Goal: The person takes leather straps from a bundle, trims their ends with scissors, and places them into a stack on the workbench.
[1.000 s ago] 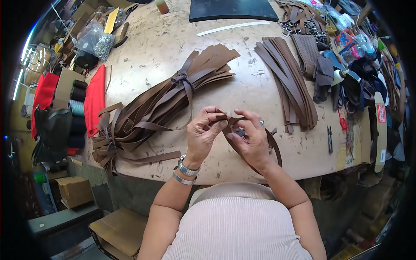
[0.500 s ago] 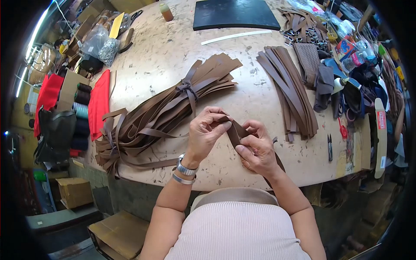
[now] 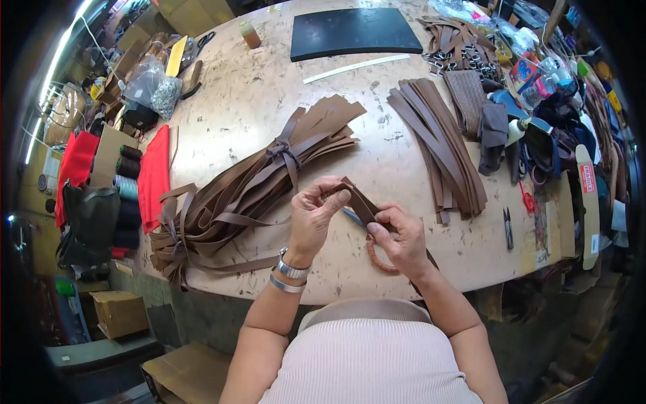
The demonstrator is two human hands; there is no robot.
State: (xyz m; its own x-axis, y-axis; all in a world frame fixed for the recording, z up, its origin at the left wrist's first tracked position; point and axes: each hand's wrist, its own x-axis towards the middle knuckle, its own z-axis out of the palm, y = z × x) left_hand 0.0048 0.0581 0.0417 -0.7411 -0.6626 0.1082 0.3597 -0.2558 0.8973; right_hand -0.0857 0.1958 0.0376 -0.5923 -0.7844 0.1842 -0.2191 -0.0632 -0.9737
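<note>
A brown strap (image 3: 360,205) is stretched between my two hands above the table's front part. My left hand (image 3: 316,214) pinches its upper end between thumb and fingers. Lower down, my right hand (image 3: 398,237) is closed on the same strap, whose tail runs down behind the wrist. Partly hidden beneath my right hand is a tool with a wrapped brown loop handle (image 3: 379,259). A tied bundle of brown strips (image 3: 235,192) lies to the left of my hands, and a loose stack of strips (image 3: 444,148) lies to the right.
A black board (image 3: 355,32) and a white strip (image 3: 356,69) lie at the back. Small snips (image 3: 508,229) rest at the right. Red cloth (image 3: 155,178) and thread spools (image 3: 128,167) stand left; straps with metal buckles (image 3: 464,47) are piled back right.
The strap between my hands now runs straighter, and my right hand has moved slightly lower along it. The loop-handled tool has come into view. The camera view has shifted a little.
</note>
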